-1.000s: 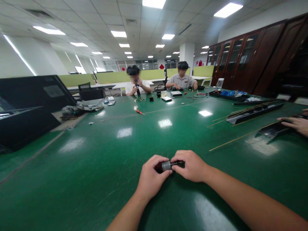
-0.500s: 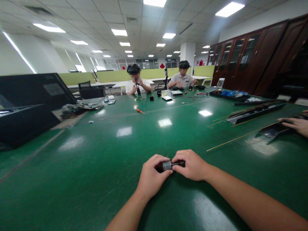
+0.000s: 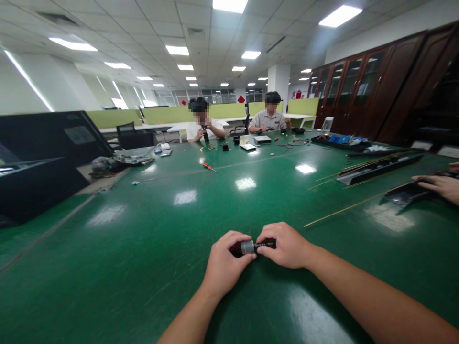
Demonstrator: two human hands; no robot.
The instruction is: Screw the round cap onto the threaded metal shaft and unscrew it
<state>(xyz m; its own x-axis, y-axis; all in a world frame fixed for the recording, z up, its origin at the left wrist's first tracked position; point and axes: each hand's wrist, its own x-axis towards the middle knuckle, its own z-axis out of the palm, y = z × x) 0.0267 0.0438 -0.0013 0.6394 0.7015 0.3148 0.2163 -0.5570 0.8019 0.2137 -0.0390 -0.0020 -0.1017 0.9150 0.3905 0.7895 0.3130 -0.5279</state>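
Observation:
Both hands meet low in the middle, just above or on the green tabletop. My left hand is closed round a short dark cylinder with a grey band. Thumb and fingers of my right hand pinch a narrow dark part that lines up with the cylinder's right end. Whether the two parts are joined I cannot tell, and the fingers hide much of both.
A thin brass-coloured rod and a black rail lie to the right, where another person's hand rests. An orange-handled screwdriver lies ahead. Two people work across the table. Black panels stand at left.
The narrow dark part shows slightly more between the grey band and my right fingers. Both hands keep nearly the same place. The view has shifted slightly.

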